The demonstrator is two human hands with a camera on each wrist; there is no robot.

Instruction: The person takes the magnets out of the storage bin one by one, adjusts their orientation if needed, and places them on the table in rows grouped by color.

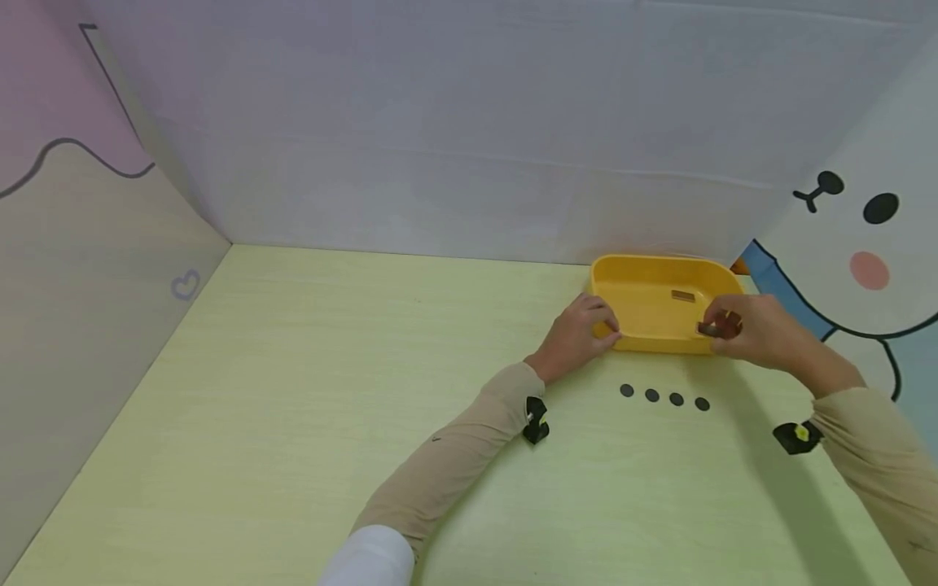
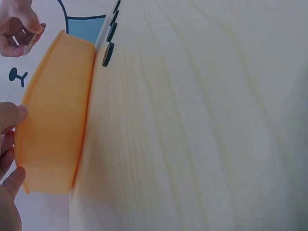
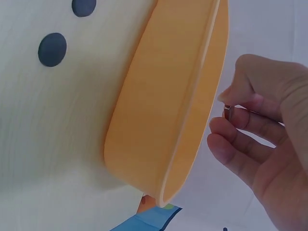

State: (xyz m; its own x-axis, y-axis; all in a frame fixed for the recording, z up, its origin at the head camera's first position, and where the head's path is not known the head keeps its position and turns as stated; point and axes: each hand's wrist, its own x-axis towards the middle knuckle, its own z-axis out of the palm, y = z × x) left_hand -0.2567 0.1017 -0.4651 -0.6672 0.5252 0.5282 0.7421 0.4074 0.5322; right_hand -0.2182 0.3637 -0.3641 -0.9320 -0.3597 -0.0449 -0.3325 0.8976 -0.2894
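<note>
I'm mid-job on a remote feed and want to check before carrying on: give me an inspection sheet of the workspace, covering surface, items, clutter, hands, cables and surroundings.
Surface: pale wood-grain table.
Job's things: yellow tray near the table's back edge; small brown piece lying inside it; small dark piece in the right hand; four dark discs in a row in front of the tray.
Clutter: nothing seen.
Hands: left hand grips the tray's left end; right hand pinches its piece above the tray's right end.
Cables: nothing seen.
Surroundings: pale back wall; cartoon-printed panel at right; dark device at each cuff.
</note>
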